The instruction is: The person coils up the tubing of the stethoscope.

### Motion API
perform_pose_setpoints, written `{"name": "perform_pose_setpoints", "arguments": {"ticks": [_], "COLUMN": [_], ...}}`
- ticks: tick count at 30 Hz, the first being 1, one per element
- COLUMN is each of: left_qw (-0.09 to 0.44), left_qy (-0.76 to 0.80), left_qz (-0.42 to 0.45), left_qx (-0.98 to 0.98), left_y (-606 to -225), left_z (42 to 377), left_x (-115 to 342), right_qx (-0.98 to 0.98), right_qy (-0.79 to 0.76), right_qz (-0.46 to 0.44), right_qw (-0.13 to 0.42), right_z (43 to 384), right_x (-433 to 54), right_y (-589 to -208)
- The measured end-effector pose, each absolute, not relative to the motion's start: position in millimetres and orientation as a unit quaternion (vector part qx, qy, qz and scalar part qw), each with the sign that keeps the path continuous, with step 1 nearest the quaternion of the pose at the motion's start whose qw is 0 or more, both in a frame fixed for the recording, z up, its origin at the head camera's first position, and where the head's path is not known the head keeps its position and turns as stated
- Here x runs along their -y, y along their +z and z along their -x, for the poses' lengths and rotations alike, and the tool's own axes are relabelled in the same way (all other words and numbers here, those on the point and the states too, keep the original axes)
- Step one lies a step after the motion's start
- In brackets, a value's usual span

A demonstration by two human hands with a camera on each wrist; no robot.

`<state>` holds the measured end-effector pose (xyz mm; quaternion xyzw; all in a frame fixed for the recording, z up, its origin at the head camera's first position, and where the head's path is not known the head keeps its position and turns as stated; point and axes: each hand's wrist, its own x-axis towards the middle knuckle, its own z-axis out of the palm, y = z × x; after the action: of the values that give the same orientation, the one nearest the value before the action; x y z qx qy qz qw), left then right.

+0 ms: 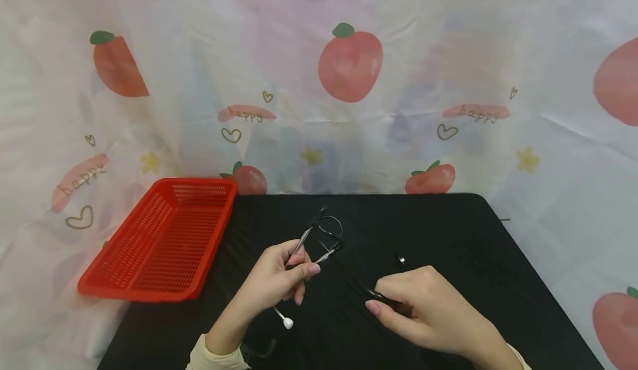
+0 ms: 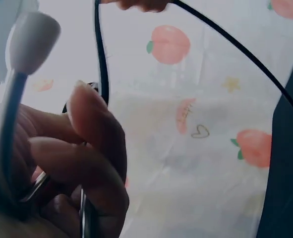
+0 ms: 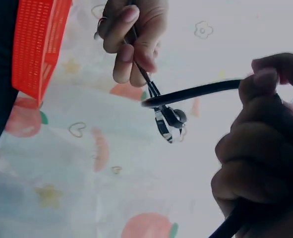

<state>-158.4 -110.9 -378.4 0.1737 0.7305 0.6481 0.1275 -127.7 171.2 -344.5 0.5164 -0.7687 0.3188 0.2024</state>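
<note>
My left hand (image 1: 283,276) holds a stethoscope by its metal ear tubes (image 1: 299,243), thumb and fingers bent about them. A white ear tip (image 2: 33,43) stands out large beside the fingers in the left wrist view; in the head view it pokes out below the hand. Black tubing (image 3: 196,93) loops beyond the left hand and runs across to my right hand (image 1: 428,309), whose fingers curl round it. Just above the right hand lies a small shiny piece (image 1: 401,260); whether it belongs to the stethoscope is unclear.
A red plastic basket (image 1: 142,295) with perforated walls stands on the left of the black table (image 1: 448,226). Behind the table hangs a pale curtain (image 1: 289,71) printed with fruit, hearts and stars.
</note>
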Motion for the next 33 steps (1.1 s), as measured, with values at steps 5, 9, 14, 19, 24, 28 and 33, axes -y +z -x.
{"name": "perform_pose_setpoints", "arguments": {"ticks": [5,9,14,19,24,28,33], "left_qw": [0.142,0.161,0.185,0.247,0.307,0.254,0.178], "left_qy": [0.637,0.637,0.656,0.638,0.628,0.620,0.589], "left_qz": [-0.192,-0.196,-0.185,-0.232,-0.330,-0.397,-0.447], "left_qx": [-0.733,-0.728,-0.708,-0.692,-0.635,-0.627,-0.649], "left_y": [-374,-373,-374,-373,-357,-343,-334], "left_z": [152,149,145,140,120,107,103], "left_x": [106,103,98,95,92,93,97], "right_qx": [0.730,0.743,0.752,0.709,0.647,0.619,0.581], "right_qy": [0.290,0.207,0.099,0.084,0.205,0.328,0.449], "right_qz": [-0.591,-0.615,-0.612,-0.648,-0.711,-0.710,-0.678], "right_qw": [0.183,0.164,0.224,0.265,0.186,0.072,-0.035], "right_z": [126,122,117,128,152,177,204], "right_x": [-163,-160,-157,-151,-144,-140,-135], "right_y": [-326,-301,-271,-247,-233,-240,-275]}}
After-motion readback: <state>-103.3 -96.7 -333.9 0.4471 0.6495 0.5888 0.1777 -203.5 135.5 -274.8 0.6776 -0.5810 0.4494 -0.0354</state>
